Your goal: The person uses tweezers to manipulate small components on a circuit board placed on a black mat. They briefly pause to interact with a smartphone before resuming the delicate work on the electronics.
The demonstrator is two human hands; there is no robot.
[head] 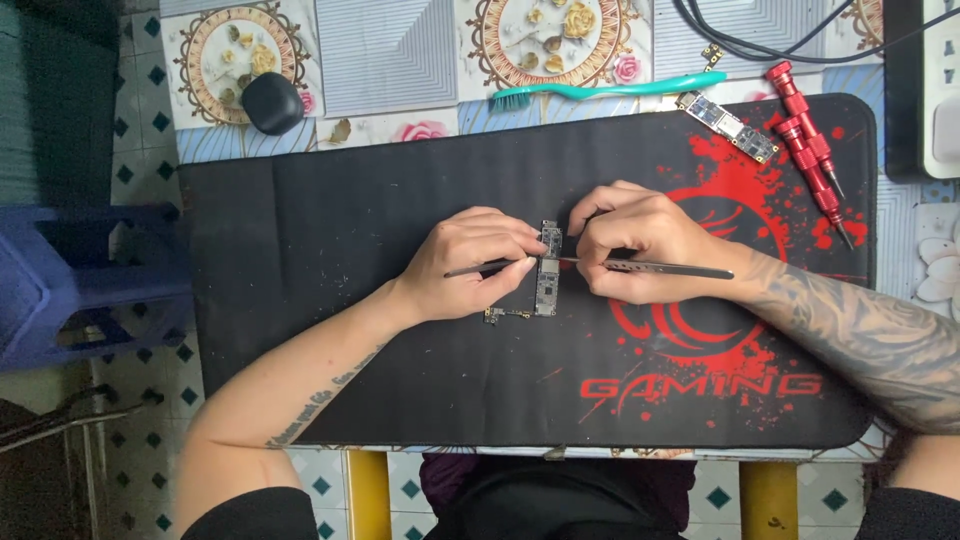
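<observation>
Holding a thin tool (pixel 480 268) in my left hand (pixel 468 265) and tweezers (pixel 650 267) in my right hand (pixel 640 245) — both pinched tight — I work on the board (pixel 547 270) mid-mat (pixel 380 330). It looks bare already; a small part (pixel 505 316) lies beside it, and I think more is left.

- A large black desk mat (pixel 400 190) with a red splatter design covers most of the table.
- A teal plastic toothbrush (pixel 610 90) lies just past the mat's far edge.
- Two red metal screwdrivers (pixel 810 150) rest side by side on the mat's far right corner.
- A second narrow circuit board (pixel 727 127) lies just beside them.
- A black rounded case (pixel 272 103) sits on the patterned tabletop.
- Black cables (pixel 760 45) run near a power strip (pixel 935 90).
- A blue plastic stool (pixel 70 280) stands at the left.
</observation>
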